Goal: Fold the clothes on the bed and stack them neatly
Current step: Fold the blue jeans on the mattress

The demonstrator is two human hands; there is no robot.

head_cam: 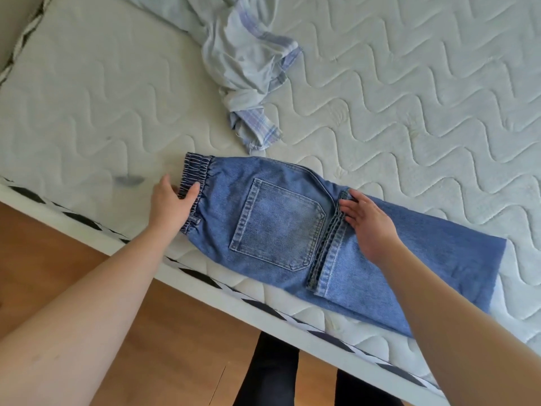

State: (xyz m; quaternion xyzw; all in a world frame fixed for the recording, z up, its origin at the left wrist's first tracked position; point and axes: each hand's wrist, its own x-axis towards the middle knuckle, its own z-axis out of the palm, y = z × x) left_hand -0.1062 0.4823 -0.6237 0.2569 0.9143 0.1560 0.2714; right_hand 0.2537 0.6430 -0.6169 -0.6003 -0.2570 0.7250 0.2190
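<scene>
Now your blue denim jeans point(281, 218), folded with stitched back pocket up, lie on the wavy-quilted pale mattress point(409, 98) near its edge. Your left hand point(172, 203) grips the gathered elastic waistband, thumb on top, fingers hidden beneath. Your right hand point(369, 227) rests flat, fingers spread, beside the hems. A crumpled pale-blue plaid garment point(248, 68) runs out of frame beyond.

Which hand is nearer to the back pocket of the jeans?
Right. The right hand rests on the folded-over hems just beside the back pocket; the left hand grips the waistband, farther away.
</scene>
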